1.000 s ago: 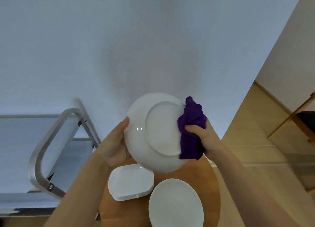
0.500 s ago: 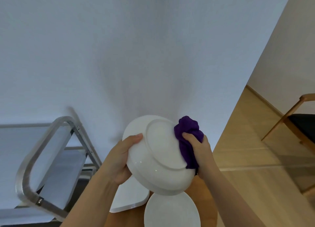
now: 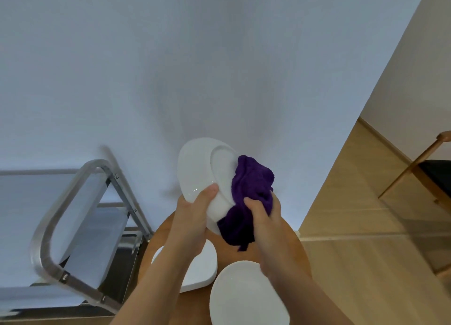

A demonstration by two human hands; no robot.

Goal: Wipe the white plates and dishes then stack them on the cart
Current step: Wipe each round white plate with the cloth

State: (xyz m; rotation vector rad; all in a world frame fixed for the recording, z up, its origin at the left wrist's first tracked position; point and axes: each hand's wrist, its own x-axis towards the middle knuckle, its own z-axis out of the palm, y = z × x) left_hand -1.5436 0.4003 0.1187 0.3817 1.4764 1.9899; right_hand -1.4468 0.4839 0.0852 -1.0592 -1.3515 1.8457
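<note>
I hold a round white plate point(image 3: 200, 168) upright above the table, its underside toward me. My left hand point(image 3: 195, 215) grips its lower edge, thumb on the rim. My right hand point(image 3: 262, 211) is shut on a purple cloth point(image 3: 249, 193), which is pressed against the plate's right side and hangs below it. On the round wooden table point(image 3: 296, 251) lie a stack of white square dishes point(image 3: 202, 268), partly behind my left forearm, and a round white plate point(image 3: 244, 298). The metal cart point(image 3: 73, 227) stands to the left.
A pale wall fills the space straight ahead. A wooden chair with a dark seat point(image 3: 432, 176) stands at the right on the wooden floor. The cart's handle bar point(image 3: 48, 227) curves close to the table's left edge.
The plate has turned more edge-on and tilted upright. My right hand with the cloth slid down to the plate's lower right. My left hand shifted to the bottom rim.
</note>
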